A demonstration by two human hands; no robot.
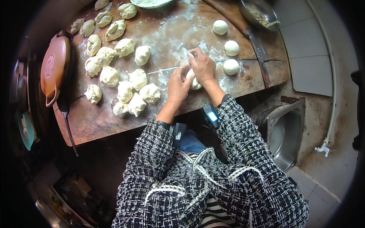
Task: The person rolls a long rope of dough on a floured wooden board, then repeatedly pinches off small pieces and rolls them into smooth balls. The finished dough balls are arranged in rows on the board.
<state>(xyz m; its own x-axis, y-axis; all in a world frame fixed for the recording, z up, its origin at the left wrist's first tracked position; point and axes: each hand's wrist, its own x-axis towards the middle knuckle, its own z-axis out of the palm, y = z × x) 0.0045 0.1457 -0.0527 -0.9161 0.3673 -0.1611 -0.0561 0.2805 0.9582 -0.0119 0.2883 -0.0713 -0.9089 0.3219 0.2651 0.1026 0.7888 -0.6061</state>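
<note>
A piece of dough [195, 83] rests on the floured wooden board [159, 30] near its front edge, partly hidden by my fingers. My left hand [180, 84] cups it from the left, the thumb along its near side. Over its upper right side bends my right hand [203, 65], with curled fingertips dusted in flour. To the right of my hands sit three smooth dough balls, the closest one [231, 67] beside my right wrist. Left of my hands lie several rough, lumpy dough pieces, among them one [150, 93] close to my left hand.
An orange round electric pan [54, 69] stands at the board's left edge, with a black-handled utensil [66, 119] below it. A cleaver-like knife [258, 48] and a rolling pin [228, 17] lie right. A metal bowl [261, 14] sits at back right; a steel sink [286, 136] is below.
</note>
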